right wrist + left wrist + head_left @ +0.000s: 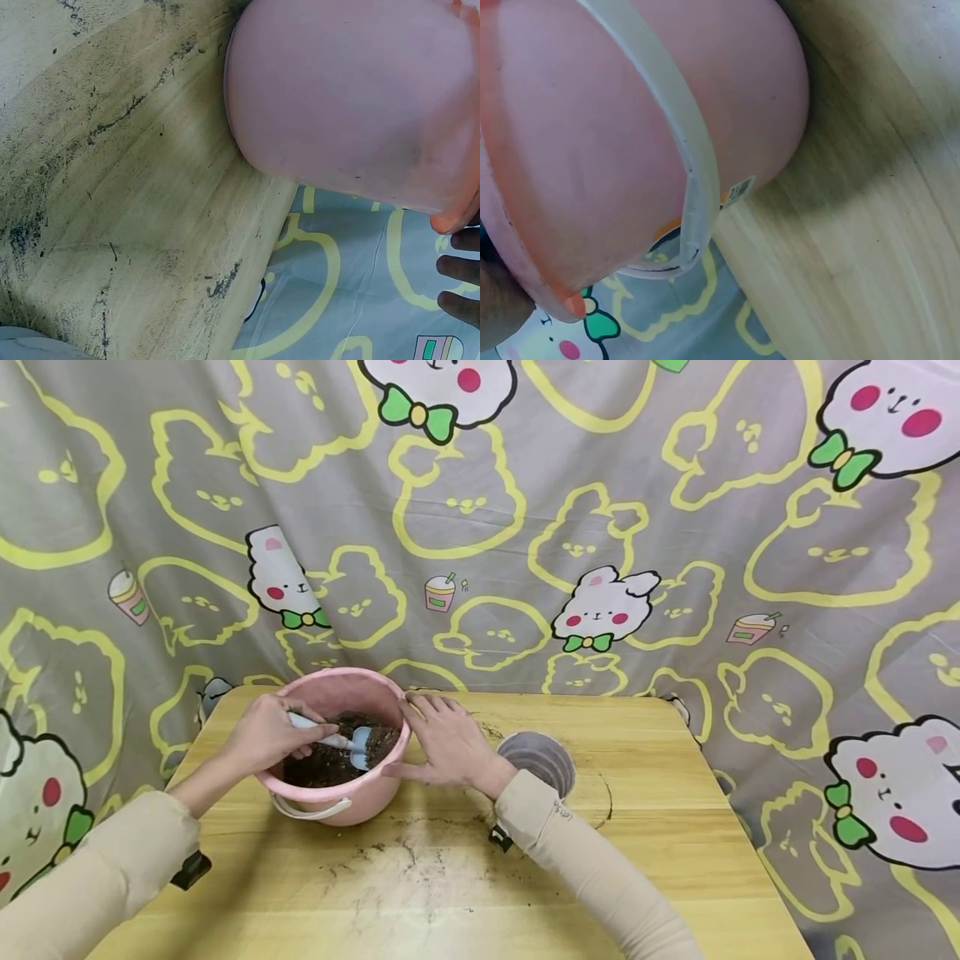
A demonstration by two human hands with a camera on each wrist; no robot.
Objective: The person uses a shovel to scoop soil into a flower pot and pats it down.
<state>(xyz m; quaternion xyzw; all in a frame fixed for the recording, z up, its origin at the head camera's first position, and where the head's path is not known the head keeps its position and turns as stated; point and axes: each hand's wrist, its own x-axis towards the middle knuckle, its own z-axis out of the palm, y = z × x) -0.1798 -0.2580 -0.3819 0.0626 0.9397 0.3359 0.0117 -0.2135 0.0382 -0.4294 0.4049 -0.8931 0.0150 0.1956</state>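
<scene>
A pink bucket (pixel 378 800) stands on the wooden table with dark soil (pixel 318 768) inside. My left hand (pixel 266 735) reaches over its rim and grips the handle of a small shovel (pixel 360 748), whose light blue blade lies against the soil. Against the bucket's right side rests my right hand (pixel 450 739), its fingers fairly straight along the rim and the thumb apart. Fingertips (pixel 459 270) of that hand show beside the rim in the right wrist view. The left wrist view shows the bucket's white carrying handle (pixel 694 150) hanging down; the shovel is hidden there.
A grey ridged pot (pixel 536 758) stands right of the bucket, partly behind my right forearm. Soil crumbs (pixel 405 860) are scattered over the table (pixel 660 877). A patterned grey curtain (pixel 480 552) hangs behind and at both sides.
</scene>
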